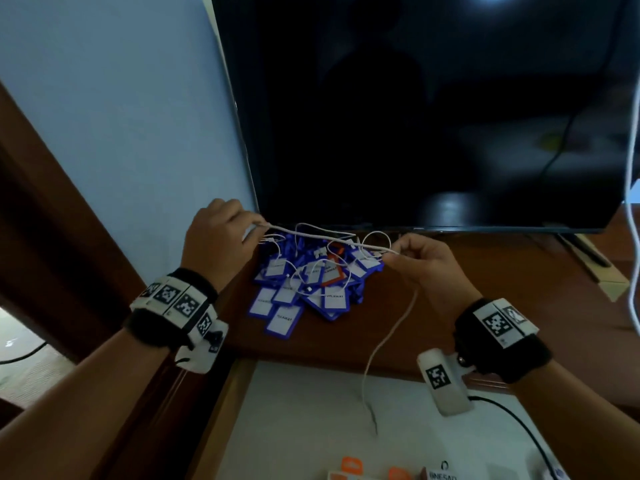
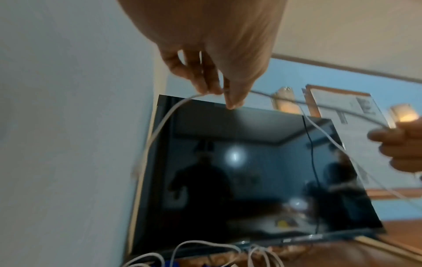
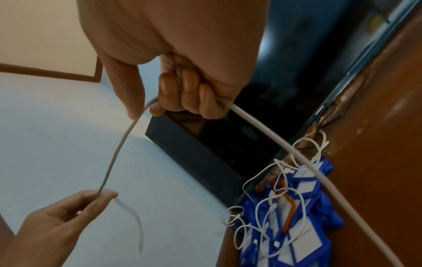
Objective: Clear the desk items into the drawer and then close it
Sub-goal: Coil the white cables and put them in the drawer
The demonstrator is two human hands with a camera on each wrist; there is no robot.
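Observation:
A white cable (image 1: 322, 233) is stretched taut between my two hands above the brown desk (image 1: 502, 292). My left hand (image 1: 254, 233) pinches one end near the screen's lower left corner; the left wrist view shows thumb and fingers of that left hand (image 2: 224, 94) nipping the cable (image 2: 160, 130). My right hand (image 1: 393, 254) grips the cable in curled fingers, and its tail hangs down over the open drawer (image 1: 294, 410). In the right wrist view the right hand (image 3: 194, 101) is closed round the cable (image 3: 285, 148). A pile of blue key tags (image 1: 304, 292) with thin white loops lies under the cable.
A large dark screen (image 1: 415, 116) stands on the desk just behind the pile. The blue wall (image 1: 121, 133) is at the left. Small orange and white boxes (image 1: 353, 467) lie at the drawer's near end. Another white cable (image 1: 632, 202) hangs at the far right.

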